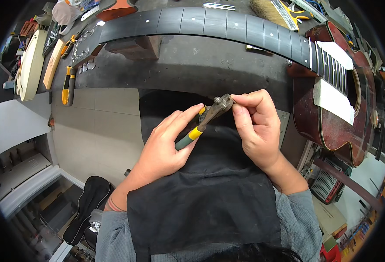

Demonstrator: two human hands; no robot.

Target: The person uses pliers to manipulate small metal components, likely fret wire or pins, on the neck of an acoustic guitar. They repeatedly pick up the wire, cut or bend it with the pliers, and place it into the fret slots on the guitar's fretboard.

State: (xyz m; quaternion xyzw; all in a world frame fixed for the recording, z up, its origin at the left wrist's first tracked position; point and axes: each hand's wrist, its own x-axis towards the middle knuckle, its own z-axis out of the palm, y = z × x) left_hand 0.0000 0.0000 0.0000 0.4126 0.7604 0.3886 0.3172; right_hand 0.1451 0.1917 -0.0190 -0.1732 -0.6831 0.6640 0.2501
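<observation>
My left hand [162, 142] is closed around the green and yellow handles of a pair of end-cutting pliers [219, 106], held above my black apron. At the jaws, the thumb and forefinger of my right hand [260, 124] are pinched together. Whatever lies between those fingertips is too small to make out. Beyond both hands, an acoustic guitar with a dark red body [332, 135] lies across the bench. Its black fingerboard [192, 22] shows bare slots along most of its length, with silver frets [333, 69] at the body end.
A wooden block [141, 48] sits under the neck. White sheets [334, 102] cover parts of the guitar top. Orange-handled pliers [66, 89] lie at the bench's left edge, near a cream guitar body [30, 65]. Thin metal strips [218, 6] and a brush [271, 13] are behind the neck.
</observation>
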